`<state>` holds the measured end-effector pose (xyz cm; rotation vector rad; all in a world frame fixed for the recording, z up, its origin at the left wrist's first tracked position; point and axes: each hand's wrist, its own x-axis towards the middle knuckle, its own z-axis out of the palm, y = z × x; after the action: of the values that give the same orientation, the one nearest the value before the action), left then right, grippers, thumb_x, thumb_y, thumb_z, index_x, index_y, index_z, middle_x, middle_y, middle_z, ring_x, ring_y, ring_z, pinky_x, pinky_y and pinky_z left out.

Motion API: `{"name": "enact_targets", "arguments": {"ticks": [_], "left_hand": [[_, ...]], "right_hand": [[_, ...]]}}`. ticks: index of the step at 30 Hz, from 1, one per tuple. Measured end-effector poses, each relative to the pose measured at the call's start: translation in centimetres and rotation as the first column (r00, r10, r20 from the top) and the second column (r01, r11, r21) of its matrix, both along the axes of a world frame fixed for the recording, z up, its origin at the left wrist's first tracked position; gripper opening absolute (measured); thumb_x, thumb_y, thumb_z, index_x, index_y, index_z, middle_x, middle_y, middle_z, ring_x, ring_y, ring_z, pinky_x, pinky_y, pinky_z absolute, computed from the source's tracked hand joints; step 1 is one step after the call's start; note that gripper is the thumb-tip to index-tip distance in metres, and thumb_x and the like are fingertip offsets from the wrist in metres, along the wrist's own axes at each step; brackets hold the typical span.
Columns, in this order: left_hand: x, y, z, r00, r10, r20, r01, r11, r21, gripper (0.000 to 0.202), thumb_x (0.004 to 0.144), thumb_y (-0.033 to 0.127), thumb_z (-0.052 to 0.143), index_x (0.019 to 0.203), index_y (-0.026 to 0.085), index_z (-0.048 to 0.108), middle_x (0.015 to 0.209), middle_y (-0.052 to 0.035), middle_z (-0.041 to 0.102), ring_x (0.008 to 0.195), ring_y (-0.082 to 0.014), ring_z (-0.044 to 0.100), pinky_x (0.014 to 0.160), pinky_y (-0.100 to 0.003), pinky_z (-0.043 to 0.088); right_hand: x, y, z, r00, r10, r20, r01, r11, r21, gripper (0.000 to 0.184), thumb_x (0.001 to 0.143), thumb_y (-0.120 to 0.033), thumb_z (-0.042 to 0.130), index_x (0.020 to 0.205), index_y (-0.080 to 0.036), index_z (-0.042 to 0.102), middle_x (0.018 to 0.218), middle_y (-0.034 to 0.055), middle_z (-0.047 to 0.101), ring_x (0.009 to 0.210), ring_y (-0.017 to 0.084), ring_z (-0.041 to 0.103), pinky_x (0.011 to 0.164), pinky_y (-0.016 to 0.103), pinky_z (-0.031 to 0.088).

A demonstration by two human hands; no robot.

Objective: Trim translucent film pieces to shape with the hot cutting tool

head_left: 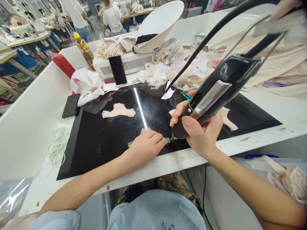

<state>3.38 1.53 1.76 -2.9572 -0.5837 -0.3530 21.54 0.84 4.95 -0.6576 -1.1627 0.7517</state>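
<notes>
My right hand (200,127) is wrapped round a black corded hand tool (218,86) with a silver lever. The tool slants, its lower end close to the black work surface (103,147). Just left of that end, my left hand (148,142) presses down with fingers curled together. Pale translucent strips (130,143) stick out from around and under it; what its fingertips hold is hidden. Beyond the left hand lies a beige fabric piece (118,110). Another beige piece (229,119) shows partly behind the right hand.
A phone (118,70) leans on a white vented box (103,68). Plastic bags (86,84), a dark phone (70,105) and green elastic loops (57,147) lie at left. Behind stand a bottle (83,49) and a sun visor (158,25). A black cable (203,41) hangs over the surface.
</notes>
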Motion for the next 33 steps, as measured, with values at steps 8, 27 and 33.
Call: {"name": "enact_targets", "arguments": {"ticks": [8, 27, 33], "left_hand": [[0.8, 0.1, -0.4, 0.991, 0.125, 0.044, -0.121, 0.989, -0.082, 0.029, 0.106, 0.022, 0.041, 0.083, 0.017, 0.059, 0.086, -0.0024, 0.059, 0.075, -0.0160, 0.055, 0.069, -0.031, 0.044], [1.4, -0.4, -1.4, 0.988, 0.123, 0.089, -0.126, 0.992, 0.029, 0.028, 0.104, 0.016, 0.043, 0.080, 0.018, 0.057, 0.078, -0.0016, 0.057, 0.067, -0.0163, 0.051, 0.061, -0.033, 0.037], [1.4, -0.7, -1.4, 0.991, 0.076, 0.106, -0.085, 0.993, 0.084, 0.027, 0.102, 0.012, 0.043, 0.079, 0.017, 0.058, 0.075, -0.0019, 0.058, 0.066, -0.0170, 0.051, 0.058, -0.033, 0.034]], "right_hand": [[0.0, -0.1, 0.0, 1.000, -0.009, -0.012, 0.009, 1.000, -0.001, 0.039, 0.076, -0.035, 0.082, 0.105, -0.033, 0.056, 0.083, -0.0013, 0.066, 0.060, 0.018, 0.060, 0.056, 0.037, 0.053], [-0.4, -0.1, 0.7, 0.999, -0.036, -0.041, 0.036, 0.999, 0.003, 0.034, 0.077, -0.037, 0.081, 0.098, -0.032, 0.055, 0.079, -0.0019, 0.065, 0.056, 0.016, 0.057, 0.049, 0.035, 0.050], [-0.1, 0.3, 0.5, 0.998, -0.056, -0.035, 0.058, 0.997, 0.041, 0.035, 0.079, -0.033, 0.081, 0.103, -0.032, 0.056, 0.081, -0.0016, 0.065, 0.059, 0.016, 0.059, 0.053, 0.035, 0.052]]}}
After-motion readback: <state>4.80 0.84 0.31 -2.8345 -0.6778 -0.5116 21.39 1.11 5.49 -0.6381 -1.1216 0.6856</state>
